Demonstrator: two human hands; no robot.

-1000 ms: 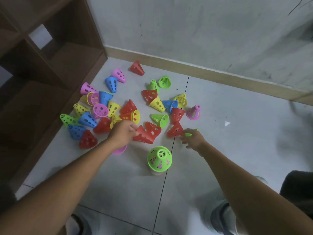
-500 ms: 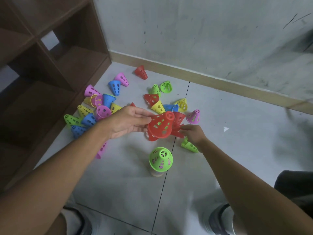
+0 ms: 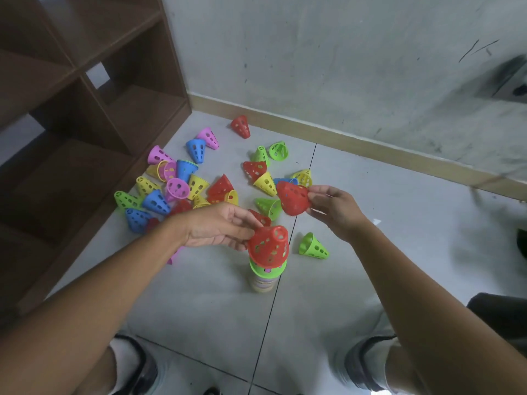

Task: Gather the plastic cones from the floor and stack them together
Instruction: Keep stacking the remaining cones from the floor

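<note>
An upright stack of cones [image 3: 266,276] stands on the tiled floor, green cone near its top. My left hand [image 3: 219,226] grips a red perforated cone [image 3: 269,246] that sits over the stack's top. My right hand [image 3: 333,208] holds a second red cone [image 3: 292,198] in the air, above and right of the stack. Several loose cones in red, yellow, blue, pink and green [image 3: 182,186] lie scattered on the floor beyond my hands. One green cone [image 3: 313,248] lies on its side just right of the stack.
A brown wooden shelf unit [image 3: 85,109] stands at the left, beside the scattered cones. A grey wall with a tan baseboard [image 3: 370,146] runs along the back. My knees and shoes show at the bottom edge.
My left hand lifted a red cone from the pile and brought it down onto the stack. My right hand picked up another red cone and raised it.
</note>
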